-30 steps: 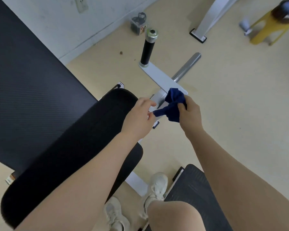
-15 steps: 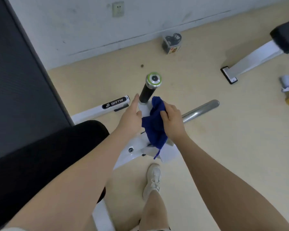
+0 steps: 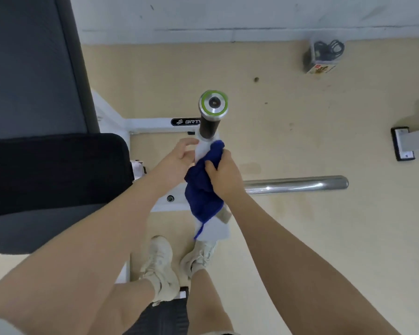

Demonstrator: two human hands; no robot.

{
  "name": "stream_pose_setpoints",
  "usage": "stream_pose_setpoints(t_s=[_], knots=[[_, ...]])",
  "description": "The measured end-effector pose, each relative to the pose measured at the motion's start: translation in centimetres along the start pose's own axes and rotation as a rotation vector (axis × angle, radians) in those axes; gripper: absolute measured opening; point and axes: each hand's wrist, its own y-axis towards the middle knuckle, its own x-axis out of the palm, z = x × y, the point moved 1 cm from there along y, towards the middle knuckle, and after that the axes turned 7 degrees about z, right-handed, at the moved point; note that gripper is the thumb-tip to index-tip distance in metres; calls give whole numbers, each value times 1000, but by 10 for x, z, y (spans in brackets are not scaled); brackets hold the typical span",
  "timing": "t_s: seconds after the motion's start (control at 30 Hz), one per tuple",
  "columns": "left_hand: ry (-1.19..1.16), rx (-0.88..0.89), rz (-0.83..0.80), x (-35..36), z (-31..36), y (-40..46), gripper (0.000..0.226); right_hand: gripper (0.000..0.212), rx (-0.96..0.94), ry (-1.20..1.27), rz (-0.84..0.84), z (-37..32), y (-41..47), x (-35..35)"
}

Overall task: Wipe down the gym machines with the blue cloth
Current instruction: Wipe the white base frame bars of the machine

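Observation:
The blue cloth is bunched against the white arm of the gym machine, just below its black handle with a silver, green-ringed end cap. My right hand grips the cloth from the right and presses it onto the arm. My left hand sits at the arm's left side with loosely curled fingers touching its edge, holding nothing. A tail of cloth hangs down over the arm's lower end.
The black seat pad and dark backrest fill the left. A chrome bar sticks out to the right. A small box stands by the wall, another machine's foot at right. My shoes stand below.
The view has tilted further down over the handle. Both hands stay on the white arm; the cloth has spread lower along it under my right hand.

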Motion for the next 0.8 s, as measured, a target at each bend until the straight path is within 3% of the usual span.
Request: stream_pose_setpoints(t_s=[0.07,0.13,0.3,0.4,0.5,0.6,0.67,0.8], knots=[[93,-24,32,0,0,1,35,11,94,-13,-60,17,-27,2],[177,-41,20,-2,-1,5,37,24,36,-184,-87,19,-36,0],[168,-75,-89,-9,10,9,29,61,-259,-741,186,-14,4,9],[91,-81,-121,-8,11,9,26,52,-441,-946,306,-4,-15,13],[70,-91,-160,-10,11,7,30,54,-599,-990,94,16,-37,13],[34,-115,-162,-10,17,2,36,64,-710,-992,-3,6,-26,6],[-15,-118,-156,-12,12,0,39,62,-662,-986,-75,-10,-10,0],[-117,-103,-189,-17,3,0,49,60,-543,-962,-55,-3,-27,9]])
